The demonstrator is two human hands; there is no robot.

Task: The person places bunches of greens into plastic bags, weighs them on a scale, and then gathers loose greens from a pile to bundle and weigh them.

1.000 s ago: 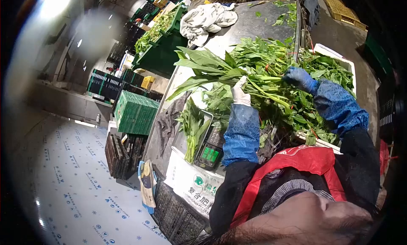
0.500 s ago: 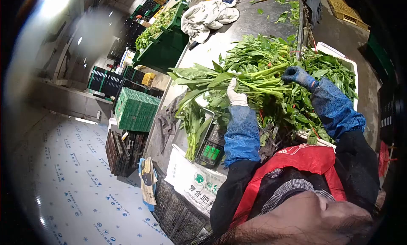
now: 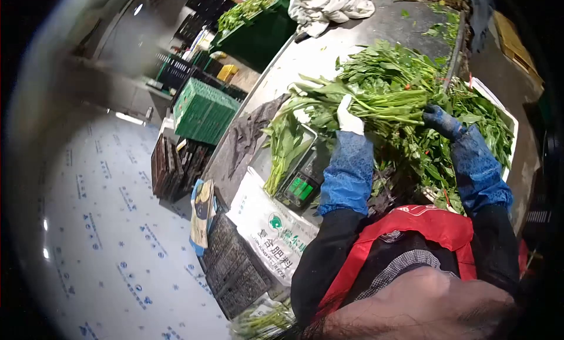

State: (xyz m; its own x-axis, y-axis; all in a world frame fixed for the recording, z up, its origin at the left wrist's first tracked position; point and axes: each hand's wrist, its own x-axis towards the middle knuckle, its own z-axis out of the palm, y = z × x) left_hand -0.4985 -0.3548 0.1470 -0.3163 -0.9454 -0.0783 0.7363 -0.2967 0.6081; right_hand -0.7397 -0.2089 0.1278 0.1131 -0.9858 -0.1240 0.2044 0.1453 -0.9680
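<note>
My left hand [image 3: 351,115], in a white glove, is closed around a bunch of long-stemmed leafy greens [image 3: 390,106], its leaves pointing left and its cut stem ends right. My right hand [image 3: 442,121], in a blue glove, is at those stem ends with its fingers curled; what they pinch, if anything, is hidden. Behind the bunch lies a pile of loose greens [image 3: 388,69] on the metal table [image 3: 414,25]. Another bunch of greens [image 3: 283,161] rests on a scale [image 3: 301,190] with a lit green display, left of my left forearm.
A white box of greens [image 3: 512,125] stands at the right. A printed white sack [image 3: 267,228] hangs at the table's near edge, above dark crates [image 3: 229,266]. Stacked green crates [image 3: 202,112] and a large green bin [image 3: 255,40] are left. A white cloth [image 3: 329,9] lies at the back.
The view has shifted, so the table appears farther right. My right hand has lowered slightly against the stem ends. My left hand still grips the bunch, its stems now more even.
</note>
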